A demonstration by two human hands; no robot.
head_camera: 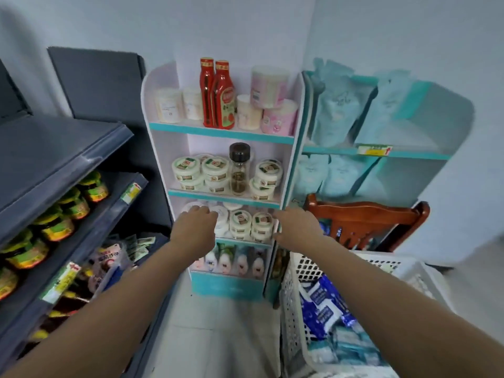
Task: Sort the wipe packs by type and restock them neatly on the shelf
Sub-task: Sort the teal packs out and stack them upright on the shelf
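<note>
Blue wipe packs (321,304) and pale teal wipe packs (351,347) lie jumbled in a white perforated basket (297,271) at the lower right. More light blue packs (338,105) stand on the teal shelf (332,150) at the right, with a second row of packs (316,174) below. My left hand (195,226) reaches to the third level of the narrow white shelf (221,133), its fingers loosely bent over the white tubs (240,222) there. My right hand (296,227) is spread in front of that shelf's right side panel. Neither hand holds anything.
A brown wooden chair (362,218) stands between the basket and the teal shelf. The white shelf carries red sauce bottles (218,94), tubs and a glass jar (239,170). A dark grey rack (62,165) with jars (54,225) lines the left. Bare floor (218,336) lies below my arms.
</note>
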